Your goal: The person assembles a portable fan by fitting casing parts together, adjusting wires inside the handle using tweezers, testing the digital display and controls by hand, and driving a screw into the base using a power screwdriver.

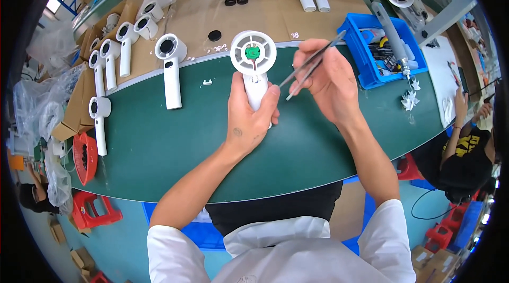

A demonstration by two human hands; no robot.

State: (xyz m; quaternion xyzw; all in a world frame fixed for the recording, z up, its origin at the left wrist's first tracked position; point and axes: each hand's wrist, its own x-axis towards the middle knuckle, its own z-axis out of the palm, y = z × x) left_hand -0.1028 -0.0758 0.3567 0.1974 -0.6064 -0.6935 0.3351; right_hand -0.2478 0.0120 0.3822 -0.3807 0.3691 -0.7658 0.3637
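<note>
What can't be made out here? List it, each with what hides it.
- Head view: handle of the white fan housing, wrapped by the left hand.
- Head view: wiring on the small green board, too small.
- Head view: rear of the tweezers, inside the right hand.
- Head view: contents of the blue bin, cluttered.

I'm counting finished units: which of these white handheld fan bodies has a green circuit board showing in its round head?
The white fan body gripped by the left hand, beside the tweezers in the right hand. The other fan bodies on the bench show only dark openings.
</note>
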